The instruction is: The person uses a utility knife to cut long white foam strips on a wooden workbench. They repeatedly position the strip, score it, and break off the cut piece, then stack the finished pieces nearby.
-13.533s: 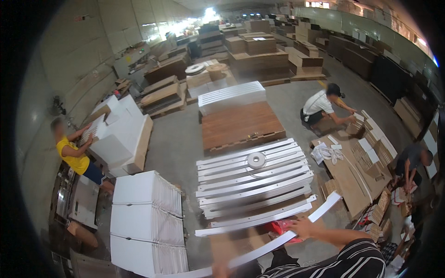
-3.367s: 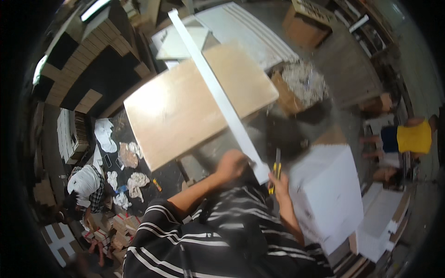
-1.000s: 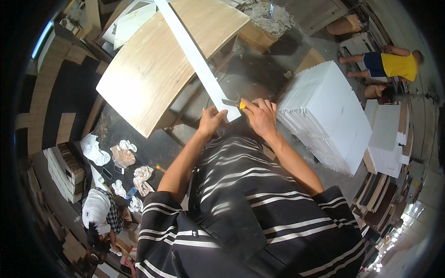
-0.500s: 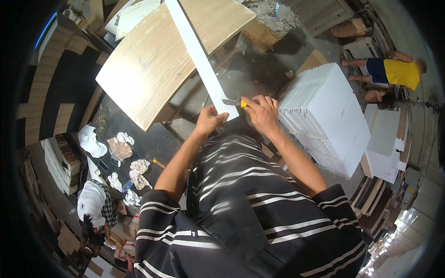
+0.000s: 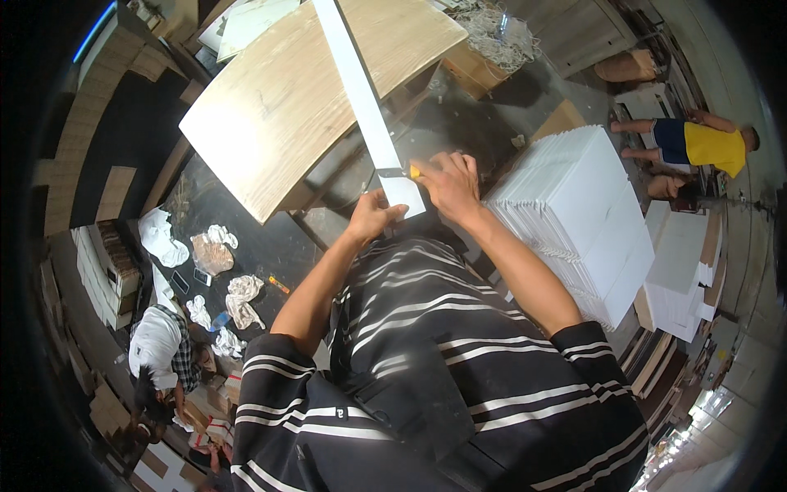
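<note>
A long, narrow white board (image 5: pixel 361 98) runs from my body up across a wooden tabletop. My left hand (image 5: pixel 375 216) is closed on the board's near end, with the thumb lying on its white face. In my right hand (image 5: pixel 450 190) is a utility knife (image 5: pixel 415 170) with a yellow handle, mostly hidden by the fingers. Its dark blade lies across the face of the board, a little beyond my left thumb. Whether the blade cuts into the surface cannot be made out.
The light wooden tabletop (image 5: pixel 295 107) stands ahead. A tall stack of white panels (image 5: pixel 574 221) is close on my right. Rags (image 5: pixel 244 299) and phones lie on a dark surface to the left. One person in yellow (image 5: pixel 713 149) stands far right; another in white (image 5: pixel 156 348) bends at lower left.
My right hand has moved left with the knife, so the blade now reaches across the board instead of only its right edge. My left hand keeps its grip.
</note>
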`<move>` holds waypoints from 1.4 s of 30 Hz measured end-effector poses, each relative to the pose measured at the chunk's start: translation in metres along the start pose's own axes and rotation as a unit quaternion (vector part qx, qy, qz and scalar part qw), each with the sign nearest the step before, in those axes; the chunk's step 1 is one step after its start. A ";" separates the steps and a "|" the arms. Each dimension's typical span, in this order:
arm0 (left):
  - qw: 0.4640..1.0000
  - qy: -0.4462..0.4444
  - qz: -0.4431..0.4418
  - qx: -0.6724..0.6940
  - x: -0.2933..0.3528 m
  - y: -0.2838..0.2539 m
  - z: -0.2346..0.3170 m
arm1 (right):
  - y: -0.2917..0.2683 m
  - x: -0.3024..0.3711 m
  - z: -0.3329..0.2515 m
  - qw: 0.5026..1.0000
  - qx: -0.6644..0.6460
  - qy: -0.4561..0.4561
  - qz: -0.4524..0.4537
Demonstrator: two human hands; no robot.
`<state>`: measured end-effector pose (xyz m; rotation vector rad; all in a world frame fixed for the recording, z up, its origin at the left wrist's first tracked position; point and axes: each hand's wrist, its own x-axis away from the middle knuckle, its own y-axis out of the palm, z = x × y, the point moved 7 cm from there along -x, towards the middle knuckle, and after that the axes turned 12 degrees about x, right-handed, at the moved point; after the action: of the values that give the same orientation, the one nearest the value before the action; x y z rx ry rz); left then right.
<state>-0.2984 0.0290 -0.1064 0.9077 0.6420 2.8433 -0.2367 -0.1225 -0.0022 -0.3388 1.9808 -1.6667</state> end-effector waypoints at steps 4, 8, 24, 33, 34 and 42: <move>1.000 0.000 -0.002 -0.007 0.001 -0.002 0.001 | 0.006 -0.009 -0.004 0.999 0.013 0.034 0.016; 1.000 -0.018 -0.002 0.018 0.000 -0.004 -0.001 | 0.008 -0.002 -0.003 0.997 -0.027 0.071 -0.003; 0.996 0.009 0.084 0.021 -0.008 -0.005 0.016 | 0.000 0.032 0.000 0.995 -0.041 0.091 -0.023; 0.994 0.028 0.092 0.048 -0.014 -0.008 0.010 | 0.006 0.011 -0.004 0.992 -0.030 0.121 -0.033; 0.992 0.019 0.111 0.048 -0.014 -0.011 0.011 | 0.006 0.012 -0.004 0.992 -0.025 0.119 -0.035; 0.992 0.049 0.099 0.055 -0.028 -0.016 0.006 | 0.010 0.001 -0.005 0.993 -0.020 0.107 -0.034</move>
<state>-0.2725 0.0399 -0.1233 0.8994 0.7659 3.0712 -0.2392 -0.1168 -0.0117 -0.2543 2.1818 -1.7730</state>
